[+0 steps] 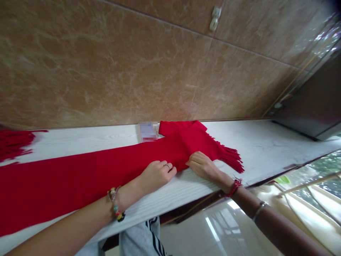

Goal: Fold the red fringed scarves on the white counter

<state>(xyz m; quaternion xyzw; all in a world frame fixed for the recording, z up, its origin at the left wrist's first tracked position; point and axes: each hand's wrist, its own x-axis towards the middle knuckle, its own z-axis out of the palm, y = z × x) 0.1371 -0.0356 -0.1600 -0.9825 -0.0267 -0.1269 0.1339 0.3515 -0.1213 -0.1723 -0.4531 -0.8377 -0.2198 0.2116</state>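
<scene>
Found a red scarf (80,177) stretched flat on a white table (266,142), from the lower left of the frame up to the centre. Saw its far end folded back near the middle, with the fringe (231,158) trailing toward the right, flat on the tabletop. Noted a second tuft of red fringe (13,142) at the left edge.

Found the left hand (156,174) laid palm down just below centre, fingers together and bent, fingertips touching the scarf's near edge — saw nothing gripped in it. Found the right hand (204,165) just beside it to the right, fingers curled onto the same edge at the fold; could not tell about any pinch on the cloth beneath them.

Noted a ring (168,165) and a beaded bracelet (115,204) on the left side, a red cord bracelet (234,186) and a metal bangle (259,209) on the right arm.

Made out a small blurred item (147,131) just beside the scarf's far edge at centre, against the brown marble wall (106,71) across the upper frame. Caught grey striped trousers (144,238) at bottom centre — below the table's edge.
</scene>
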